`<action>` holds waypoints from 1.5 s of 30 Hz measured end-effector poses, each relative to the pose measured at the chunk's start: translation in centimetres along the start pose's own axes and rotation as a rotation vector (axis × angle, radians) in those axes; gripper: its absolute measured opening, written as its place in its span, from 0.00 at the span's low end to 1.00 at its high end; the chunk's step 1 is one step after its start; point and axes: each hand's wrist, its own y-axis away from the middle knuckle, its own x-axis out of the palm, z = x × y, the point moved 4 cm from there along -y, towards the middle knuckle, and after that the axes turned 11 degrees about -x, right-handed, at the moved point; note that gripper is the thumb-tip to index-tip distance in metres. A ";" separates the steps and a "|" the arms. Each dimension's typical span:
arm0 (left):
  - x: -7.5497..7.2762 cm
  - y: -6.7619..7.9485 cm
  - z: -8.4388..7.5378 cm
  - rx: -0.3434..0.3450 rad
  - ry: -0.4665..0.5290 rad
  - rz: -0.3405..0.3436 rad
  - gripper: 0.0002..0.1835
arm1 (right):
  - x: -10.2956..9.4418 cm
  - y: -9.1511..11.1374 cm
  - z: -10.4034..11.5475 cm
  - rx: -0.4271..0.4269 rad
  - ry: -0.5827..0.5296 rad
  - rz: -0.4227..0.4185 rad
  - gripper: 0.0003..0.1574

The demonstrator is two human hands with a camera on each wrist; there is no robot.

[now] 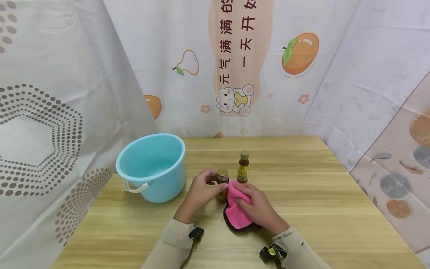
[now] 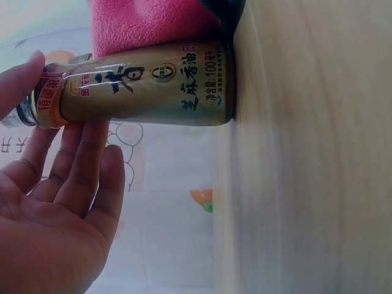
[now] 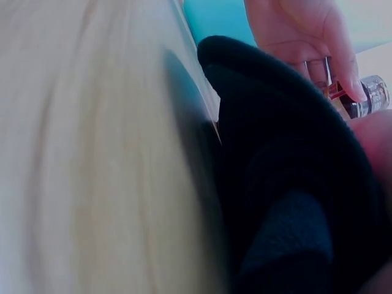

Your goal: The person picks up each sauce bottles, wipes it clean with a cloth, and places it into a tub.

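Observation:
My left hand (image 1: 198, 192) pinches a small sesame oil bottle (image 2: 141, 89) near its neck, thumb on one side and fingers on the other. The bottle stands upright on the table, with a gold cap and a gold-brown label. A pink cloth (image 1: 239, 215) with a black edge is bunched in my right hand (image 1: 260, 209), and its pink side lies against the bottle. In the right wrist view the cloth's dark underside (image 3: 275, 147) hides most of the right hand. Just behind stands a second small bottle (image 1: 243, 170) with a yellow label, touched by neither hand.
A light blue bucket (image 1: 179, 179) with a white handle stands to the left on the wooden table (image 1: 312, 209). A printed curtain (image 1: 198, 33) hangs along the table's back edge, and more cloth hangs at both sides.

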 end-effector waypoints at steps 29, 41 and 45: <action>0.4 0.1 -0.1 0.058 -0.010 0.006 0.20 | -1.3 -0.1 1.9 -0.244 -0.228 -0.198 0.33; 0.5 0.1 -0.1 0.033 -0.009 0.012 0.21 | -1.1 0.1 1.3 -0.233 -0.171 -0.150 0.31; 0.4 0.1 0.0 0.016 -0.008 0.008 0.21 | -1.0 0.0 1.1 -0.221 -0.149 -0.129 0.31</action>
